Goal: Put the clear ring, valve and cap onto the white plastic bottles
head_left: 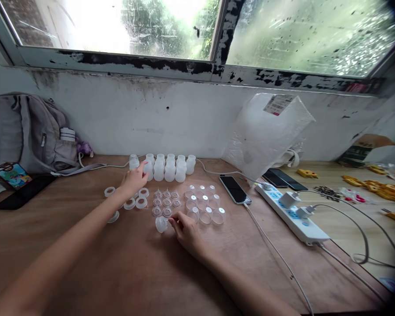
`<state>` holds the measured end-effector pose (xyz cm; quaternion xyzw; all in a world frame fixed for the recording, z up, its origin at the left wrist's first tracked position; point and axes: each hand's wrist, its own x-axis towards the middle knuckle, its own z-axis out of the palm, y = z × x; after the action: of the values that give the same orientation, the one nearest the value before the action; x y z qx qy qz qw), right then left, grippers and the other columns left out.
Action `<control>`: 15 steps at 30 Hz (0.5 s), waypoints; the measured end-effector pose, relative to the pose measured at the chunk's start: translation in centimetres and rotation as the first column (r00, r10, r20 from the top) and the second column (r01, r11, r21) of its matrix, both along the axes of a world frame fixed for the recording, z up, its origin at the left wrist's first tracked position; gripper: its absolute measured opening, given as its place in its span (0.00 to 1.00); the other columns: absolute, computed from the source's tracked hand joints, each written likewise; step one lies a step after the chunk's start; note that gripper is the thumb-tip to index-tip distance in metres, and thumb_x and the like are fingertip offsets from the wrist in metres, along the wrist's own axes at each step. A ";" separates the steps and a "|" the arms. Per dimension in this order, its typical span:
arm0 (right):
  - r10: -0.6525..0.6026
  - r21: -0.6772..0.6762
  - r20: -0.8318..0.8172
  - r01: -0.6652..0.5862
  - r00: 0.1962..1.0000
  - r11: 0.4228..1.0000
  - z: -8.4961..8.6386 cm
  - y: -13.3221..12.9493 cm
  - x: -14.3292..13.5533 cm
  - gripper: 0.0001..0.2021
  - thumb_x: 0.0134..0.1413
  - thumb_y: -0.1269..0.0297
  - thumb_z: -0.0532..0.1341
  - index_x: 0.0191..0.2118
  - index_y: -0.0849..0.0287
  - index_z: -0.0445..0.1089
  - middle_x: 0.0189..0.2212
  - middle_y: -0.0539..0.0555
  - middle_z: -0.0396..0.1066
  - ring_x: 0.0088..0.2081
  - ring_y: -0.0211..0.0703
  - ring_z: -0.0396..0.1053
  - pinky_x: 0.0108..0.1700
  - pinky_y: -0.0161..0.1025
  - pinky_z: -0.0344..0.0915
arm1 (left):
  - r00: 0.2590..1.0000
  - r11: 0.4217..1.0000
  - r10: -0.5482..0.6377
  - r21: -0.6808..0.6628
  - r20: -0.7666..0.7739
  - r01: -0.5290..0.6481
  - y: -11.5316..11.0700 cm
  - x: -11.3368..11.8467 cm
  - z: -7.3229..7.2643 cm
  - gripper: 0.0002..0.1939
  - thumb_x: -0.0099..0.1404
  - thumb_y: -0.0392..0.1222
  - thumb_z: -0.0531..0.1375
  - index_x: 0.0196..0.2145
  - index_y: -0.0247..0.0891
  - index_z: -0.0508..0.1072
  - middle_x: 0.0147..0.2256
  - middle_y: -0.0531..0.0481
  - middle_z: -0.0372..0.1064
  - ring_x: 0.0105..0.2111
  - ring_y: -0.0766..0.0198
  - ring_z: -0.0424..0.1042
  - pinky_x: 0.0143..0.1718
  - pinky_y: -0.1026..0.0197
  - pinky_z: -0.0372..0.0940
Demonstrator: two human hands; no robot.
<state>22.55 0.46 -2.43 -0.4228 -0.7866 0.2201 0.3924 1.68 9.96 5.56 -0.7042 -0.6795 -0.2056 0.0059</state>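
Observation:
My left hand reaches to the left end of the small frosted baby bottles, its fingers apart beside the nearest bottle; firm contact is not clear. My right hand is closed in a pinch on the tip of a clear bottle nipple set in a ring, just above or on the table. Behind it, clear silicone nipples lie in rows. White collar rings lie to the left, partly hidden by my left forearm. Clear domed caps stand in rows to the right.
A phone with its charging cable lies right of the caps. Beyond it are a white power strip with plugs, dark phones and a plastic bag. A grey backpack rests at the left against the wall.

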 end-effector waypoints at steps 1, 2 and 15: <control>0.002 -0.001 -0.006 -0.002 1.000 1.000 0.0 0.0 0.0 0.09 0.55 0.64 0.50 0.27 0.59 0.62 0.22 0.50 0.65 0.22 0.35 0.60 0.26 0.32 0.55 | 0.999 0.999 0.019 -0.031 -0.049 -0.021 0.9 0.1 0.3 0.22 0.61 0.45 0.47 0.53 0.39 0.54 0.33 0.44 0.70 0.34 0.53 0.69 0.34 0.57 0.60; 0.004 -0.002 -0.013 -0.004 1.000 1.000 -0.1 0.1 0.0 0.09 0.55 0.63 0.50 0.27 0.59 0.62 0.22 0.50 0.65 0.23 0.35 0.60 0.26 0.32 0.55 | 0.997 0.998 0.029 -0.047 -0.066 -0.033 1.7 0.2 0.4 0.23 0.61 0.45 0.46 0.54 0.37 0.54 0.33 0.42 0.70 0.34 0.52 0.69 0.34 0.56 0.60; 0.012 -0.009 -0.009 -0.012 1.000 1.000 -0.2 0.0 0.1 0.09 0.55 0.64 0.50 0.28 0.58 0.63 0.22 0.50 0.65 0.23 0.35 0.60 0.26 0.32 0.55 | 0.991 0.993 0.016 0.122 -0.130 0.000 -1.9 0.6 1.8 0.15 0.63 0.45 0.45 0.40 0.39 0.66 0.37 0.44 0.65 0.34 0.57 0.67 0.32 0.60 0.60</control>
<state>22.61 0.50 -2.60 -0.4189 -0.7864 0.2279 0.3928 2.27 8.04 7.34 -0.7118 -0.6667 -0.1999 0.0942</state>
